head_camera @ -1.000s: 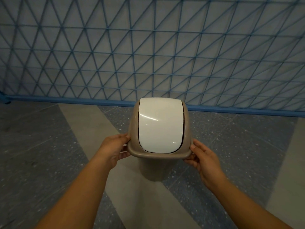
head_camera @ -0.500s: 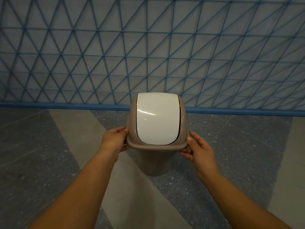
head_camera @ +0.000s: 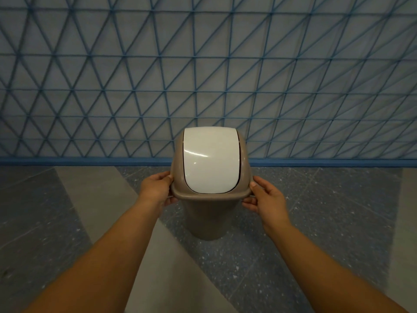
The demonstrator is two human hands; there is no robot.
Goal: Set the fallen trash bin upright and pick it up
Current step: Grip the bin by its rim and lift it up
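The trash bin [head_camera: 208, 213] is upright, held out in front of the person above the tiled floor [head_camera: 327, 211], its white swing lid [head_camera: 211, 161] facing up. The left hand [head_camera: 155, 192] clamps the rim on one side and the right hand [head_camera: 267, 199] clamps the other, fingers curled under. A blue lattice fence [head_camera: 203, 75] stands behind.

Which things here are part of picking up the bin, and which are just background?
Part of the job:
trash bin, upright
white swing lid
left hand on the rim
right hand on the rim

Background:
blue lattice wall
tiled floor
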